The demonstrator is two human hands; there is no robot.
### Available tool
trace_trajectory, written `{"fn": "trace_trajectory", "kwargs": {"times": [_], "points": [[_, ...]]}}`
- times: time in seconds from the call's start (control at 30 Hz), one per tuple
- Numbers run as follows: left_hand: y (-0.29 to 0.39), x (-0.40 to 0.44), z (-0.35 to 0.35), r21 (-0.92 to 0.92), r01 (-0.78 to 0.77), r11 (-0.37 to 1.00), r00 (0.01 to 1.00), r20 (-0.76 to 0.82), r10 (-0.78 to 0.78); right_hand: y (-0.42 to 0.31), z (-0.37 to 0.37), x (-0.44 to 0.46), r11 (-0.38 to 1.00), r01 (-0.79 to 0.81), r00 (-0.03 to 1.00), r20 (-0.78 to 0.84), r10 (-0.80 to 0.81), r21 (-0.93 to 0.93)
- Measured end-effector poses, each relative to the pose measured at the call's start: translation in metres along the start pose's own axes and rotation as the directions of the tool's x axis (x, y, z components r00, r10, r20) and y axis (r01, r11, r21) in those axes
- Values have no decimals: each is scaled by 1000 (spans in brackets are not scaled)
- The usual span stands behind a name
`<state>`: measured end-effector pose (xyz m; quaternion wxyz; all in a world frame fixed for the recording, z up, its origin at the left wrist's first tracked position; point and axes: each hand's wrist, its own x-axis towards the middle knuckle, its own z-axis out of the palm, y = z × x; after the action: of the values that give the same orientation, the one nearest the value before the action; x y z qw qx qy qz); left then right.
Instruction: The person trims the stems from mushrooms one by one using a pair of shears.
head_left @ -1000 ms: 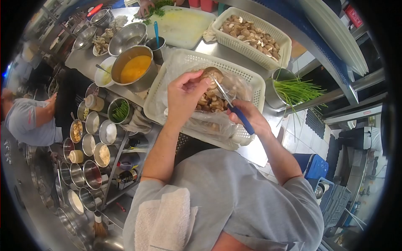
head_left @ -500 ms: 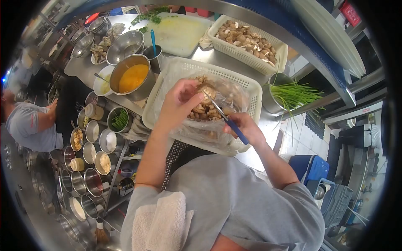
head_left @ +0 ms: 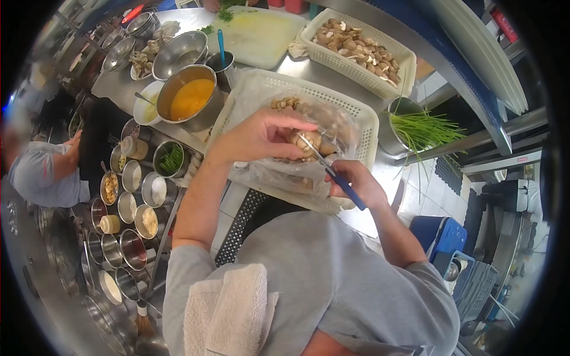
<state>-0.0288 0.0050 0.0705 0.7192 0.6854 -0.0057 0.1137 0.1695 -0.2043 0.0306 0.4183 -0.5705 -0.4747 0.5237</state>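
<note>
My left hand [head_left: 258, 137] is closed around a brown mushroom [head_left: 307, 144], fingers above it and thumb below. My right hand [head_left: 355, 180] grips the blue handle of a small knife [head_left: 346, 191]. Its thin metal blade touches the mushroom's pale side. Both hands are over a white perforated basket [head_left: 369, 133] lined with a clear plastic bag [head_left: 261, 172]. More mushrooms [head_left: 286, 103] lie inside the bag, partly hidden by my left hand and the plastic.
A second basket [head_left: 409, 68] of mushrooms stands behind. Left are a pot of orange liquid [head_left: 191, 98] and steel bowls [head_left: 181, 54]; beyond is a cutting board [head_left: 261, 35]. Green stalks [head_left: 424, 130] fill a container at right. A person [head_left: 50, 172] works at far left.
My left hand has shifted right, its back now turned more upward, and the mushroom has moved right and tilted with it. The knife has moved slightly right and down, its blade still at the mushroom.
</note>
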Motion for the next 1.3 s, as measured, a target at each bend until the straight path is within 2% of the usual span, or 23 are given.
{"fn": "trace_trajectory", "kwargs": {"times": [0.2,0.3,0.4,0.5,0.6,0.7,0.8,1.0,1.07,1.1,1.13,1.17,1.2,1.23,1.3], "points": [[-3,-7,-2,-22,1,1000,1000,-30,-1,-3,-1,6,991,-66,997,18,69,-114],[-3,-9,-3,-28,1,1000,999,-49,-2,-6,4,6,994,-106,994,8,107,-20],[-1,-10,-2,-90,68,994,996,-49,-72,-3,2,5,997,-78,997,17,78,4],[1,-8,-1,-26,100,995,995,-23,-101,4,4,8,999,-6,999,38,4,42],[-4,-8,2,-86,122,989,992,-31,-125,4,4,11,998,-1,999,39,-1,70],[-14,-12,-1,-122,127,984,990,-51,-134,-1,4,13,990,-142,988,60,143,-23],[-27,-17,1,-198,74,977,995,-55,-87,7,4,15,981,-194,978,80,194,-6],[-45,-20,-1,-300,81,950,995,-35,-96,3,-2,12,964,-266,957,124,262,11],[-46,-16,-2,-200,153,968,988,4,-155,28,-7,9,991,-95,988,134,82,90],[-43,-21,-5,-127,182,975,982,-21,-187,25,-10,7,993,-113,982,151,115,-21],[-50,-24,-5,-191,165,967,985,-17,-172,24,-14,8,984,-105,976,176,129,-141],[-59,-23,-5,-250,140,958,989,-17,-149,40,-17,9,990,-79,979,176,99,-120],[-57,-21,-6,-213,125,969,992,4,-127,39,-15,6,994,-112,983,147,110,5],[-58,-20,-4,-189,119,975,993,35,-114,41,-18,4,993,-117,980,167,110,29],[-75,-15,1,-333,6,943,1000,1,-6,42,-21,2,987,-137,980,157,122,90]]}}
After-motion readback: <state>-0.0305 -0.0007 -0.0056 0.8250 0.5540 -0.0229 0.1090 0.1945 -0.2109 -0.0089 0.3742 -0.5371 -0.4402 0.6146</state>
